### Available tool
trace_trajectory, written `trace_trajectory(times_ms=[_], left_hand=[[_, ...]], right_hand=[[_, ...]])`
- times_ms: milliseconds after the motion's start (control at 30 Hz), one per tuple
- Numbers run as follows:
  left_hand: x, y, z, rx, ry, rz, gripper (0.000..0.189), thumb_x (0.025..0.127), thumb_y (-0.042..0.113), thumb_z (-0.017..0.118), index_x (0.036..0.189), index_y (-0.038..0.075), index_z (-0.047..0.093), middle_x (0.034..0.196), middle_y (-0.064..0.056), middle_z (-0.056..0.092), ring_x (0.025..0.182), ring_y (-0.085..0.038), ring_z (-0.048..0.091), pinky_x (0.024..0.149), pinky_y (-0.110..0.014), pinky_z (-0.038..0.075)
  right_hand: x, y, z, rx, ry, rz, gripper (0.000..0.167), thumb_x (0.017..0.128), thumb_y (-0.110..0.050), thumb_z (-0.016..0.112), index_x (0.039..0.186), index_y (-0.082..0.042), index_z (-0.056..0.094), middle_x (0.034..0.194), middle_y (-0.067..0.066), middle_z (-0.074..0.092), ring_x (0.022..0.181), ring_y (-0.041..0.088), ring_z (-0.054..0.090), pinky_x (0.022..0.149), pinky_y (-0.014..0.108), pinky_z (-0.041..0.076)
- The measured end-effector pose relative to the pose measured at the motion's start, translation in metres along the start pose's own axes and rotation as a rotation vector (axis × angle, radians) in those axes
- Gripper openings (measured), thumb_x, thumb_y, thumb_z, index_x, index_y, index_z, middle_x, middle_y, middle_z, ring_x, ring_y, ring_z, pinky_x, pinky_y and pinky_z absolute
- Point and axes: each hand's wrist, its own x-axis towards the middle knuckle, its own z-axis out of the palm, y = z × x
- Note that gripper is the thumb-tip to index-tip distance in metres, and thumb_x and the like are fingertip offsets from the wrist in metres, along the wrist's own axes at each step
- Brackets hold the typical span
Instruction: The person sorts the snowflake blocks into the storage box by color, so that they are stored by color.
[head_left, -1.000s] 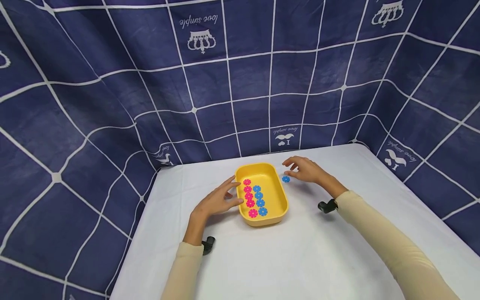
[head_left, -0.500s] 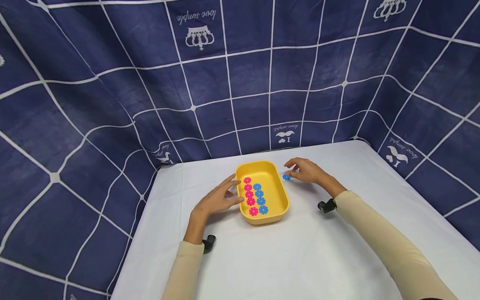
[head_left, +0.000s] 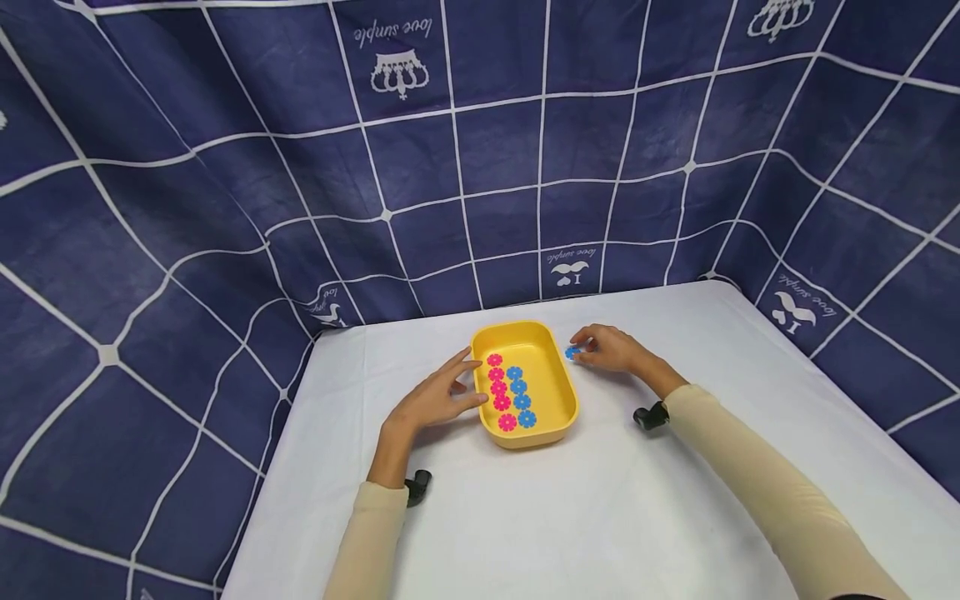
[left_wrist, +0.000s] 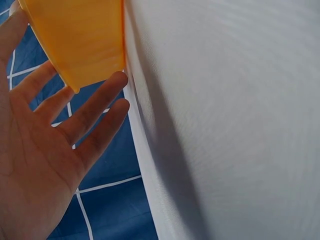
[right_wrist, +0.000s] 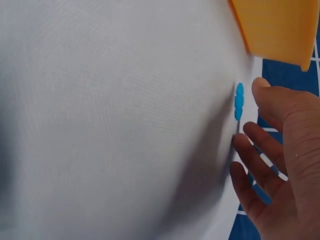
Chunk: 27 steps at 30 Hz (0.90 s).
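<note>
A yellow tray [head_left: 552,396] holds a column of several pink flower-shaped pieces [head_left: 498,388] and, beside it, a column of several blue ones [head_left: 519,387]. My left hand [head_left: 429,406] is at the tray's left side, fingers spread, thumb and fingertips overlapping the rim. In the left wrist view its fingers lie loosely along the tray's outer wall [left_wrist: 85,40]. Right of the tray, a single blue flower-shaped piece [right_wrist: 239,101] lies flat on the cloth. Over it is my right hand [head_left: 611,350], thumb just above the piece and the other fingers loosely bent, nothing pinched.
A white cloth [head_left: 510,525] covers the table. Dark blue curtains with white grid lines [head_left: 495,150] hang behind it and at both sides. Black wrist-worn devices [head_left: 651,416] stick out from both cuffs.
My right hand's index finger and thumb have drawn closer together over the loose blue piece, and the hand has dipped slightly. My left hand and the tray keep their places.
</note>
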Motion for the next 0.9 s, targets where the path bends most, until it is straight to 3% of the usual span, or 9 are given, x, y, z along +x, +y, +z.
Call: trace_trajectory(times_ms=[333,900], left_hand=[[-0.001,0.0,0.001,0.001,0.007,0.007,0.079,0.094,0.061,0.076,0.16,0.026,0.053,0.179,0.011,0.022,0.126,-0.022,0.068,0.108,-0.054,0.055],[-0.002,-0.001,0.0,-0.014,-0.003,0.018,0.076,0.095,0.056,0.077,0.16,0.024,0.053,0.179,0.011,0.022,0.126,-0.023,0.068,0.11,-0.053,0.054]], right_hand=[[0.001,-0.001,0.011,-0.048,0.019,0.036,0.039,0.097,-0.033,0.082,0.128,-0.009,0.078,0.119,0.011,0.071,0.103,0.027,0.065,0.092,0.05,0.057],[-0.006,-0.002,0.022,-0.006,0.087,0.061,0.033,0.097,-0.025,0.082,0.125,-0.007,0.078,0.128,0.017,0.067,0.111,0.032,0.064,0.101,0.052,0.056]])
